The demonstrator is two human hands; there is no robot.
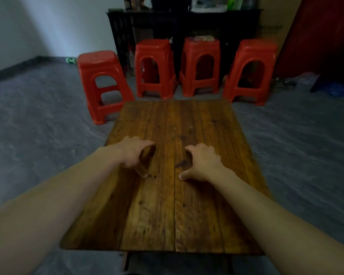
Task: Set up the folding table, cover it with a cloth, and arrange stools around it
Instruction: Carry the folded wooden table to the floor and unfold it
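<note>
The wooden folding table (167,215) stands unfolded in front of me, its plank top bare, with no cloth in view. My left hand (134,153) and my right hand (202,162) both rest on the middle of the top, fingers arched with the tips and thumbs touching the wood, holding nothing. Several red plastic stools stand in a row beyond the table's far edge: one at the left (101,84), two in the middle (154,68) (201,66), one at the right (251,72).
A dark shelf unit (179,24) loaded with items stands against the back wall behind the stools. A dark red panel (322,36) leans at the right, with clutter and a blue bag (338,89) on the floor near it. Grey floor surrounds the table.
</note>
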